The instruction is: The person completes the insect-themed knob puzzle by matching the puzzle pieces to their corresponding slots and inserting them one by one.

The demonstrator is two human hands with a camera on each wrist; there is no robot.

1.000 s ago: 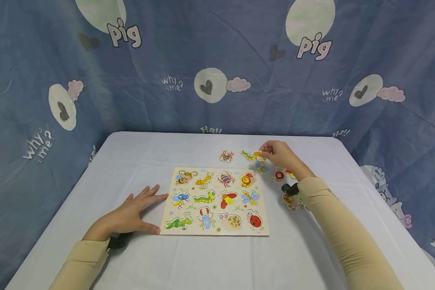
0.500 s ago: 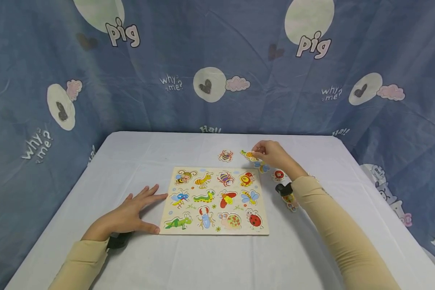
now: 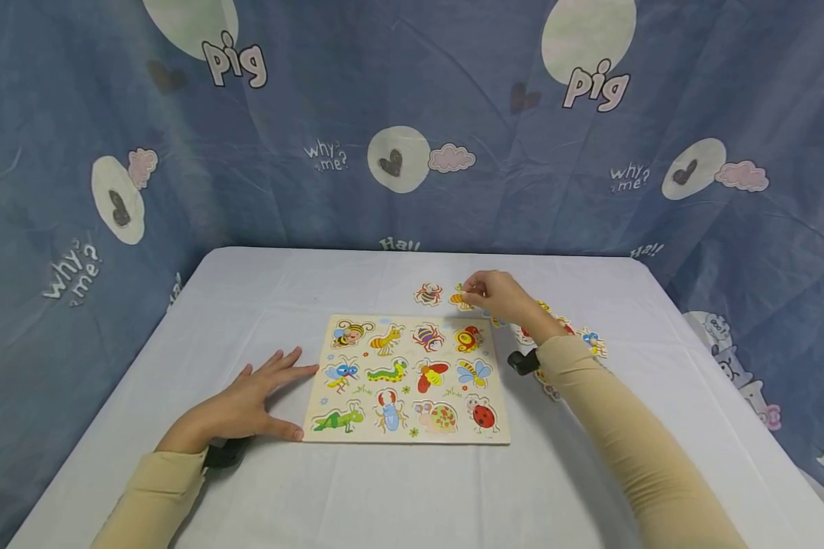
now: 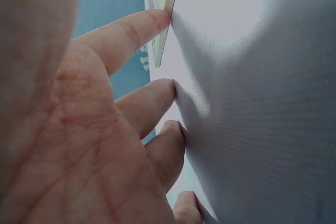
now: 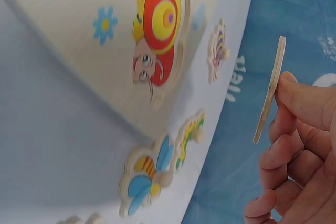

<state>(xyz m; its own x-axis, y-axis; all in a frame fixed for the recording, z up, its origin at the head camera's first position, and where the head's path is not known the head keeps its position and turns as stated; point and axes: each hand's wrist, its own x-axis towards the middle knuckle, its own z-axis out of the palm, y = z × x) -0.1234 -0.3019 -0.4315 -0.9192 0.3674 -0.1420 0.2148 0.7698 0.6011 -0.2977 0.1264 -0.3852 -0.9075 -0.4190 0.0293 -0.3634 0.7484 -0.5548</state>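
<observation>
My right hand pinches an orange-striped insect puzzle piece over the far side of the table. Seen edge-on in the right wrist view, this thin wooden piece stands between thumb and index finger. Below it lie a green caterpillar piece and a blue-winged dragonfly piece, both with knobs. At the left side of the wooden insect puzzle board, my left hand rests with fingers spread. Its index fingertip touches the board's edge; other fingertips rest on the cloth.
A spider piece lies behind the board. Several more pieces, among them a blue-and-yellow insect piece, are scattered right of the board, partly hidden by my right arm. A printed blue curtain hangs behind the white-covered table.
My right hand has carried the striped insect piece leftward, past the dragonfly and across the caterpillar, closer to the spider piece. The left hand and board stay put.
</observation>
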